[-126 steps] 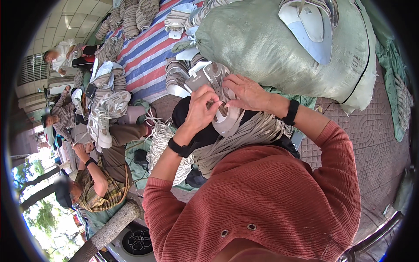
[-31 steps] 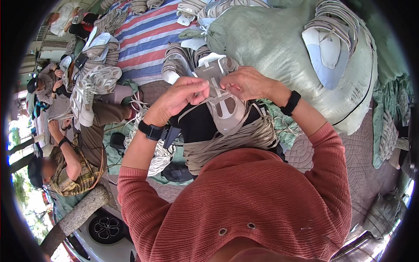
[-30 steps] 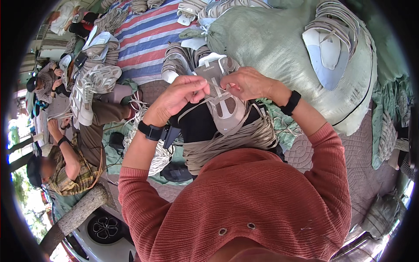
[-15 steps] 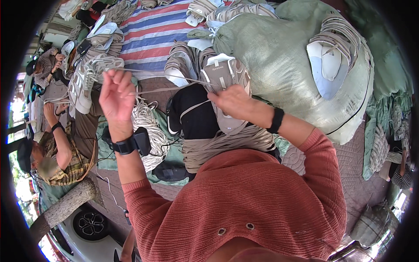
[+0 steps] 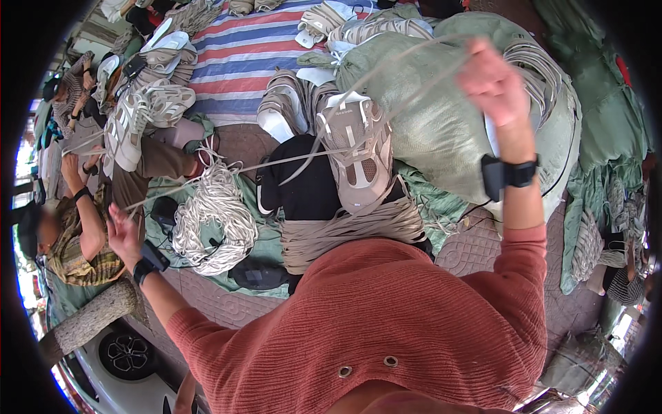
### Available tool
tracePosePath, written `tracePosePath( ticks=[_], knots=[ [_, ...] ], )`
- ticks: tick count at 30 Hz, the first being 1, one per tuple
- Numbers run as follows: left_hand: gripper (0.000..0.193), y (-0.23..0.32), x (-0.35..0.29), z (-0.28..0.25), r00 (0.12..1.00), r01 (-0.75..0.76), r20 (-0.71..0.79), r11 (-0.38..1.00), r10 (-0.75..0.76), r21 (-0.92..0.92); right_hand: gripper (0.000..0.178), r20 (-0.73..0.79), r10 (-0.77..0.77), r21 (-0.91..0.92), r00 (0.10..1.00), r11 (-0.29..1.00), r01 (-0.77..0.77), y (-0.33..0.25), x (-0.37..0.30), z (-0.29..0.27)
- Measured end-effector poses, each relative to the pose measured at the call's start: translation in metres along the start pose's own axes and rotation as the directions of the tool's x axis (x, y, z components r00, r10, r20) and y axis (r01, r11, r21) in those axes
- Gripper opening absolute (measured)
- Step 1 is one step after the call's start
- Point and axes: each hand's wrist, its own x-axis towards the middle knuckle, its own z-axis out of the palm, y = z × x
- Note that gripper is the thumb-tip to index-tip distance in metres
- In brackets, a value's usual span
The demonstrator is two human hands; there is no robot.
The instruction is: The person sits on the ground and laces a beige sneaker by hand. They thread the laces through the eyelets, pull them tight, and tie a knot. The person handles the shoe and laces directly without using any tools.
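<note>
A grey-brown sneaker (image 5: 357, 148) rests on my lap, toe toward me. From it a pale shoelace (image 5: 289, 160) is pulled out to both sides. At the far left my left hand (image 5: 125, 238) is closed in a pinch on one stretch of the lace. Raised at the upper right, my right hand (image 5: 493, 86) is closed on another stretch, which arcs up from the shoe; motion blurs this hand. A thick bundle of grey-brown laces (image 5: 345, 238) lies across my lap below the shoe.
A coil of white laces (image 5: 215, 217) lies on green sheeting at my left. More sneakers (image 5: 283, 103) stand ahead, beside a striped tarp (image 5: 241, 55). A bulging pale green sack (image 5: 420, 90) fills the right. A co-worker (image 5: 89, 234) sits at the left.
My hands have spread far apart. My left hand went left and toward me, and my right hand rose from the shoe to the upper right, drawing the lace out.
</note>
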Motion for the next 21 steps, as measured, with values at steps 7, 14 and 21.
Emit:
tracePosePath(
  ticks=[7, 14, 21],
  knots=[
    [0.037, 0.174, -0.045, -0.107, 0.989, -0.016, 0.145, 0.954, -0.029, 0.299, 0.021, -0.530, -0.381, -0.180, 0.758, 0.923, 0.339, -0.173, -0.124, -0.119],
    [0.022, -0.019, -0.064, -0.089, 0.564, -0.297, -0.002, 0.205, 0.826, 0.933, 0.018, -0.694, -0.516, -0.350, 0.503, 0.851, 0.391, -0.241, -0.313, -0.159],
    [0.022, -0.281, -0.140, 0.062, 0.869, -0.353, 0.452, 0.390, -0.199, 0.850, 0.023, -0.750, -0.650, -0.657, -0.125, 0.708, 0.257, -0.213, -0.334, -0.180]
  ],
)
